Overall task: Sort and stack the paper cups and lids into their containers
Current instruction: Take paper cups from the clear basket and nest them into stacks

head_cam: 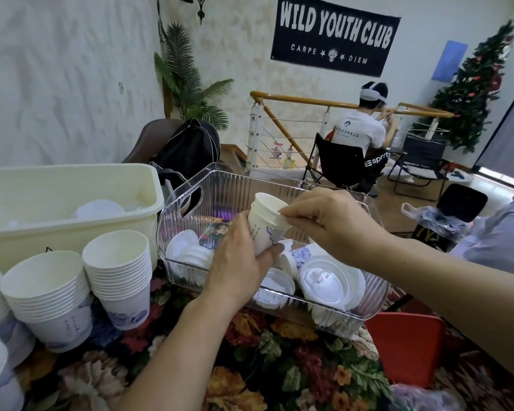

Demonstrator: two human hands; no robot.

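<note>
We see the table point(264, 378) first, under a floral cloth. On its left rear sits a cream tub point(72, 203) w/ white lids inside, dimly seen. Just right of it is the clear bin point(365, 304), ribbed walls, holding loose lids point(330, 280) at right, more lids at left, and a cup lying on its side approx. in the middle. In front of the tub stand two cup stacks point(118, 268), upright, rims up, touching each other; more stacks are cut off at the left edge.

Over the bin we hold nested cups point(267, 221), tilted w/ mouth up and away. Our left hand point(241, 256) grips them round the lower body, fingers curled, thumb across the front. Our right hand point(324, 221) pinches the rim of the inner cup btwn thumb and fingertips. Cups have a blue print on the side.

Background: a banner point(333, 34) on the wall, a decorated tree point(472, 90) at right, a palm plant point(187, 78) in the corner, a backpack point(190, 149) behind the tub, and a seated person point(359, 129) w/ back to us by the railing.
</note>
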